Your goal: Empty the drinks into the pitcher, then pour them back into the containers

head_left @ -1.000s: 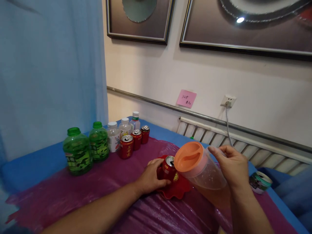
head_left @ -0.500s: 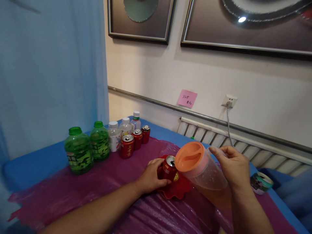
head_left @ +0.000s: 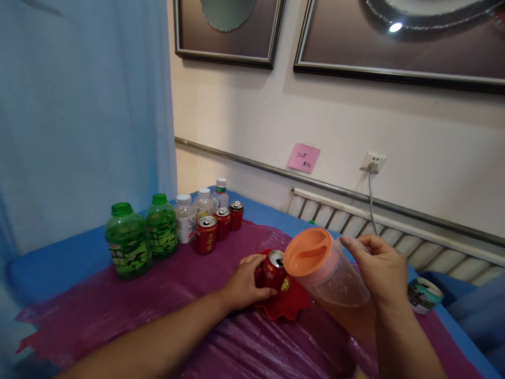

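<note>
My left hand is wrapped round a red drink can with an opened top. Under the can lies a red scalloped mat with a yellow mark. With its fingers closed on the handle, my right hand holds a clear pitcher tilted to the left. Its orange lid is right beside the can's rim. Brownish liquid shows in the pitcher's lower part. Whether any liquid passes into the can, I cannot tell.
Several red cans, white-capped bottles and two green bottles stand at the left. Purple plastic sheeting covers part of the blue surface. A tape roll lies at the right. Behind are a radiator and a plugged socket.
Almost nothing differs. The view has shifted slightly, while both hands keep the same hold on the can and the tilted pitcher.
</note>
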Demonstrator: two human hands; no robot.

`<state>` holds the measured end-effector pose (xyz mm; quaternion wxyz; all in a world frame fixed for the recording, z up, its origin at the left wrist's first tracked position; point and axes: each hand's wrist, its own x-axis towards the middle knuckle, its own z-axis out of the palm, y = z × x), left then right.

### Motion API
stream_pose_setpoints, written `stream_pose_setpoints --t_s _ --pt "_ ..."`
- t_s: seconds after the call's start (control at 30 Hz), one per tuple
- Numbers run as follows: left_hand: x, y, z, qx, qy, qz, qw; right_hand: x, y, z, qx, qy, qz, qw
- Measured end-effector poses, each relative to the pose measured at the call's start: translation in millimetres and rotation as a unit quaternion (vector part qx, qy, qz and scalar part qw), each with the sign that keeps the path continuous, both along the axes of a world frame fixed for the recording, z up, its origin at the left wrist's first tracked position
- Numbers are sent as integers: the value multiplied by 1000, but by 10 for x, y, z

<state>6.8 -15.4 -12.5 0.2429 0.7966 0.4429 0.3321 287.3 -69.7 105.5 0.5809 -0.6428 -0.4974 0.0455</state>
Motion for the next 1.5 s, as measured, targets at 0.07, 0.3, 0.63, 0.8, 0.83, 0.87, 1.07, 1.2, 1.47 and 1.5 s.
stream_pose_setpoints --t_s 0.07,0.3,0.63,0.8,0.83,0.87,1.07,1.2,1.47,1.5 --pt "3 -2 5 -1 1 1 1000 -1 -1 -2 3 3 1 1000" --pt "10 -8 15 -7 5 0 1000 12 -7 2 -6 6 -9 1000" --pt "14 -10 22 -7 5 -3 1000 -68 -58 96 -1 16 -16 1000" --pt "16 -5 14 -9 5 -3 1000 -63 -61 96 -8 10 -20 1000" --pt "16 -5 11 -8 5 -2 1000 -63 -61 95 -10 10 -21 1000" --pt "17 -6 10 -7 4 -2 1000 -64 -60 93 -12 11 -22 1000" --pt "21 -22 30 -14 3 -4 1000 -61 -62 83 -14 9 -23 1000" --pt "22 -25 45 -16 1 -3 1000 -61 -64 86 -6 7 -21 1000" --pt "13 -10 15 -8 3 -6 1000 -70 -71 87 -13 21 -21 999" --pt "13 -10 14 -8 3 -7 1000 -67 -72 85 -14 23 -22 999"
